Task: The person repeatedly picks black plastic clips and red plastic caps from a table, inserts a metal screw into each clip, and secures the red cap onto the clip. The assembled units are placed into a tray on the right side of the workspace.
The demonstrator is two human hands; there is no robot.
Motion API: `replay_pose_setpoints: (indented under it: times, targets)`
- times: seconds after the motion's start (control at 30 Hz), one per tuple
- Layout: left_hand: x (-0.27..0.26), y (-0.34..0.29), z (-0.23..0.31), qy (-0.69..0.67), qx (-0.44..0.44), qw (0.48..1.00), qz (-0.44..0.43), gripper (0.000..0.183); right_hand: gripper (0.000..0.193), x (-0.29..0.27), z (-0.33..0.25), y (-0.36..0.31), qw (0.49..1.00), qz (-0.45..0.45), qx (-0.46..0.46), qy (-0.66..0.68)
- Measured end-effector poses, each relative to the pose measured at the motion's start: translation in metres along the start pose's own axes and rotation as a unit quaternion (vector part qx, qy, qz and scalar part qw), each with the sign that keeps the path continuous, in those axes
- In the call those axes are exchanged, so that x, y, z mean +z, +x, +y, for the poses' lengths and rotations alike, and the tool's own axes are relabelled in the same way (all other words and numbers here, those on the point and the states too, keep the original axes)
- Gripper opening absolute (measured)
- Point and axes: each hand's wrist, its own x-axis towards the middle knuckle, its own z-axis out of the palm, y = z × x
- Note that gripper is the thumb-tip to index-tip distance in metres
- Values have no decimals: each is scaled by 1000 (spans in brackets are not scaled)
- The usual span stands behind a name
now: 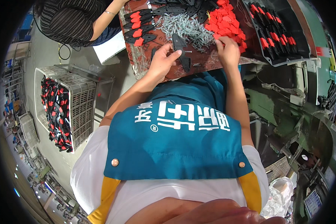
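Note:
My left hand (164,59) grips a black plastic part (181,50), long and tapered, with the thumb across its face. At the near edge of a pile of red plastic pieces (224,24), my right hand (228,51) has its fingers bent and drawn together. Whatever lies between those fingertips, if anything, is too small to tell. Between and beyond both hands spreads a heap of small metal springs (183,28). Black parts with red pieces on them (138,28) lie in a row left of the springs. More black parts (175,8) are heaped at the back.
The reddish table (136,59) has plastic film at its edges. A black bin (278,31) of black-and-red parts stands at its right. On the left, a white crate (82,100) holds many more. Another person's arm (102,24) reaches in at the far left. Green machinery (287,108) stands right.

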Motion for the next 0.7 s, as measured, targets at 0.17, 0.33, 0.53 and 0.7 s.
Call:
replay_pose_setpoints:
  times: [0.17,0.33,0.53,0.7]
  targets:
    - [1,2,-3,-23,-7,1000,0,20,29,12,16,20,971,-109,67,-203]
    - [-1,-1,4,-13,13,1000,-9,20,40,19,8,26,966,-106,104,-210]
    - [-6,3,-5,-80,12,997,16,17,21,-4,-23,1,931,-135,63,333]
    - [1,0,3,-167,-23,986,13,15,25,-13,-52,-27,892,-155,82,416]
